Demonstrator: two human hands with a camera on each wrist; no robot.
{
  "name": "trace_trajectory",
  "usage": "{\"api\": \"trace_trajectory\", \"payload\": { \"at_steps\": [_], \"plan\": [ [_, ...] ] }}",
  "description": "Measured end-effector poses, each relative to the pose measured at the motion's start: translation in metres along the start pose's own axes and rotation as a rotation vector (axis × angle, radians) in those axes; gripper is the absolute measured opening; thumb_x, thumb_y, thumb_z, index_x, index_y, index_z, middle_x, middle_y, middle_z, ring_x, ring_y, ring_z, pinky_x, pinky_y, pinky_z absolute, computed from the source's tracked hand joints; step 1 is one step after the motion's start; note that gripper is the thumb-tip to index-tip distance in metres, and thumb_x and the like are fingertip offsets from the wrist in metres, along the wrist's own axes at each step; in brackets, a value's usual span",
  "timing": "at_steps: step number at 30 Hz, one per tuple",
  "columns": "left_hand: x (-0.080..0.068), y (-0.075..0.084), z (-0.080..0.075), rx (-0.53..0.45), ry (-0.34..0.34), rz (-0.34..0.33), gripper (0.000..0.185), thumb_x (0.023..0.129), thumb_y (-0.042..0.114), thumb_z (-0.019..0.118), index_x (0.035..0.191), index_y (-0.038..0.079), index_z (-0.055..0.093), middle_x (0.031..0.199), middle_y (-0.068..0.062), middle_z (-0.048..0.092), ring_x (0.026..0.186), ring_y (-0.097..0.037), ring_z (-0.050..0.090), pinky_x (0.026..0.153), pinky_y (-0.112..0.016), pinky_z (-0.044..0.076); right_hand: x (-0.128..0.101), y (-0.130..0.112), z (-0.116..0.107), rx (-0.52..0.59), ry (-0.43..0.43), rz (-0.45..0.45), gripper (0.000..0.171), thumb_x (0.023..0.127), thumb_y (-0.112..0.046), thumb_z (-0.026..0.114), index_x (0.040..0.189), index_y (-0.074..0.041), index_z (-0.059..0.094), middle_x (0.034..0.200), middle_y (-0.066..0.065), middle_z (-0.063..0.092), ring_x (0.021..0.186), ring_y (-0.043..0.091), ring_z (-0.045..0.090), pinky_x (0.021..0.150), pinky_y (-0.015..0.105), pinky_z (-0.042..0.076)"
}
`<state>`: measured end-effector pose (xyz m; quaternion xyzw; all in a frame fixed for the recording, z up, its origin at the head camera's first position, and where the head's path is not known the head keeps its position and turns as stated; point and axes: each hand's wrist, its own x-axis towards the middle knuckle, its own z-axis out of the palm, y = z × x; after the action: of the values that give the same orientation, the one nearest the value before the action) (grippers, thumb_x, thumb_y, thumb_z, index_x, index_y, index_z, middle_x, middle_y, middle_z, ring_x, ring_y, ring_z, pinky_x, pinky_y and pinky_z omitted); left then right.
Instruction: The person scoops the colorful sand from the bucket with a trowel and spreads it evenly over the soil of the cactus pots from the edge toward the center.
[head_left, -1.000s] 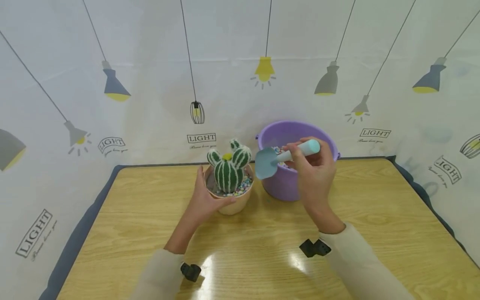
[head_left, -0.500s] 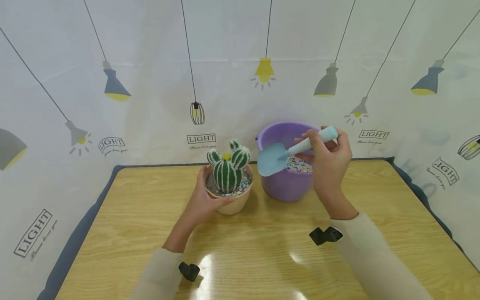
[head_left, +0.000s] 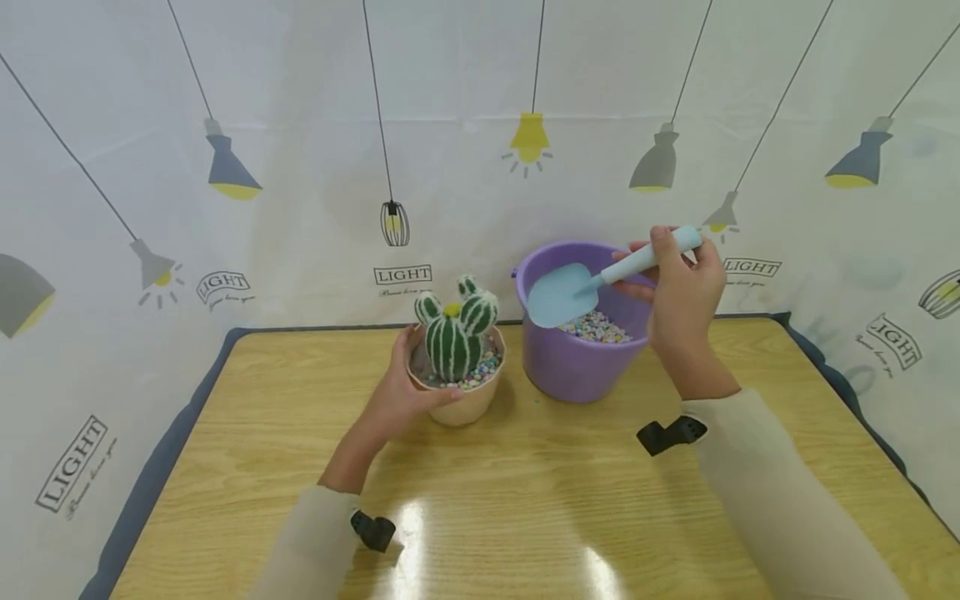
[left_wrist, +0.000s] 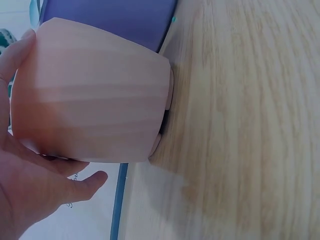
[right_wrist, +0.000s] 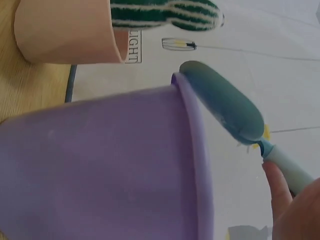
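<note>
My left hand grips a peach flower pot, thumb at the near rim and fingers round its left side. In it a green-and-white knitted cactus rises from grey filling, with coloured beads on the right side. In the left wrist view the pot stands on the table. My right hand holds a light-blue hand trowel by its handle. The trowel's blade slants over the left rim of a purple bucket, in which small pastel beads lie. The right wrist view shows the blade close above the rim.
The wooden table meets a white cloth backdrop printed with lamps, right behind the pot and bucket. A tiny teal bead lies on the table in front of the bucket.
My right hand has moved right and away from me, carrying the trowel from the gap beside the pot to over the bucket. The left hand and pot have barely moved.
</note>
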<state>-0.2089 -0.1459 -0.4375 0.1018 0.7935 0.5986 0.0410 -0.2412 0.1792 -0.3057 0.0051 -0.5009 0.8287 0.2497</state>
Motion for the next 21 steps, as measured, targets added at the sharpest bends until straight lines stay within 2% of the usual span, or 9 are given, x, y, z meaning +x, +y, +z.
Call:
{"api": "trace_trajectory", "payload": {
  "at_steps": [8, 12, 17, 21],
  "plan": [
    [0.002, -0.003, -0.004, -0.02, -0.02, -0.037, 0.121, 0.07, 0.033, 0.088, 0.155, 0.024, 0.002, 0.161, 0.006, 0.018, 0.145, -0.02, 0.021, 0.119, -0.044, 0.02, 0.024, 0.006, -0.012, 0.109, 0.035, 0.11, 0.029, 0.085, -0.018, 0.075, 0.1, 0.0, 0.058, 0.079, 0.018, 0.068, 0.069, 0.034, 0.072, 0.053, 0.047, 0.056],
    [0.003, -0.001, -0.005, -0.037, -0.03, -0.03, 0.119, 0.072, 0.027, 0.088, 0.155, 0.022, 0.003, 0.161, 0.003, 0.017, 0.145, -0.023, 0.022, 0.118, -0.044, 0.022, 0.034, 0.004, -0.015, 0.14, 0.049, 0.149, 0.031, 0.085, -0.017, 0.076, 0.102, 0.001, 0.058, 0.078, 0.018, 0.068, 0.07, 0.035, 0.072, 0.055, 0.048, 0.055],
    [0.005, -0.001, -0.007, -0.051, -0.048, -0.024, 0.119, 0.071, 0.025, 0.088, 0.155, 0.024, 0.003, 0.161, 0.004, 0.016, 0.144, -0.024, 0.024, 0.116, -0.045, 0.026, 0.046, 0.003, -0.02, 0.154, 0.04, 0.188, 0.031, 0.085, -0.016, 0.076, 0.104, 0.0, 0.057, 0.079, 0.019, 0.069, 0.072, 0.036, 0.072, 0.057, 0.049, 0.055],
    [0.006, -0.003, -0.009, -0.032, -0.056, -0.018, 0.121, 0.071, 0.025, 0.088, 0.156, 0.022, 0.001, 0.162, 0.003, 0.016, 0.145, -0.024, 0.021, 0.118, -0.047, 0.022, 0.053, 0.003, -0.023, 0.131, 0.012, 0.205, 0.031, 0.085, -0.017, 0.075, 0.104, -0.001, 0.056, 0.081, 0.018, 0.069, 0.074, 0.035, 0.072, 0.058, 0.049, 0.055]
  ]
}}
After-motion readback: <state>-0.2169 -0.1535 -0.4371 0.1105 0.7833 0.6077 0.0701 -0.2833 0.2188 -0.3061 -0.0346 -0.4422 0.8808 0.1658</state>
